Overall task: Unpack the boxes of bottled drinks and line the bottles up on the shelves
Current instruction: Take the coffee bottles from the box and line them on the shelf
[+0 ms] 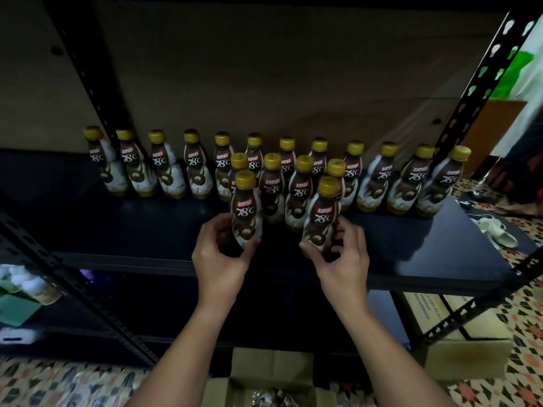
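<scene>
Dark metal shelving unit, perforated uprights; its dark shelf board (pixel 117 227) runs the width of the view at chest level, dimly lit. Patterned tile floor (pixel 529 333) to the right and below. Cardboard boxes: one closed box (pixel 470 356) under the shelf at right, one open box (pixel 264 374) at the bottom edge between the forearms, contents too dark to tell. Back row of bottles (pixel 293 163): twelve coffee drink bottles, yellow caps, brown-and-white "Kopiko 78°C" labels, standing upright side by side along the rear of the shelf. Second row (pixel 301 192): four bottles of the same kind, just in front of the back row, near the middle. Left hand (pixel 219 254): fingers wrapped round the lower body of the left bottle (pixel 245 210), upright, on or just above the shelf, cannot tell which. Right hand (pixel 340 254): closed likewise round the base of the right bottle (pixel 321 215), tilted slightly, in front of the second row. White sandal (pixel 496 232) on the floor at right.
</scene>
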Available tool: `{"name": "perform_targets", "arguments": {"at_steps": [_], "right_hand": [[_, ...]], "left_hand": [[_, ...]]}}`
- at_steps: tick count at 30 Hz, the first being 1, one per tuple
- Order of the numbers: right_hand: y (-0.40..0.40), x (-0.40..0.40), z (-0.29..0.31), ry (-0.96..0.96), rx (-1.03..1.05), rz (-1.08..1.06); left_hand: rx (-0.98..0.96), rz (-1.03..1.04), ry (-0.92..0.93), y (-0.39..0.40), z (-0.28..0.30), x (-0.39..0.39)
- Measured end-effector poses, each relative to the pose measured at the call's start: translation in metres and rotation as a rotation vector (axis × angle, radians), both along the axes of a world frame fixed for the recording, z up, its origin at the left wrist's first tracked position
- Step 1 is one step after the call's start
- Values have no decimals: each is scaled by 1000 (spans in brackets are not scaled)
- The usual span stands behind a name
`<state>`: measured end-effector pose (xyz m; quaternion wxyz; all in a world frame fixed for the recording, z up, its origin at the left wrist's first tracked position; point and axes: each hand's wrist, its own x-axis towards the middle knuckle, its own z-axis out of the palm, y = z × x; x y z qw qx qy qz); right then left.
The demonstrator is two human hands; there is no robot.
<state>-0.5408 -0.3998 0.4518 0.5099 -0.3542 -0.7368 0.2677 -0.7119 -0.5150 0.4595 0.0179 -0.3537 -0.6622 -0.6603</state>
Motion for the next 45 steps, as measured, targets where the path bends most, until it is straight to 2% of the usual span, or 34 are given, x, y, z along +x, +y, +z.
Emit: {"name": "perform_targets", "arguments": {"at_steps": [18,45], "right_hand": [[8,-16,1,5,50,4],[5,-12,2,-39,-54,33]], "left_hand": [[-22,-11,114,18,-2,-4],[-82,-46,110,16,-5,-5]]}}
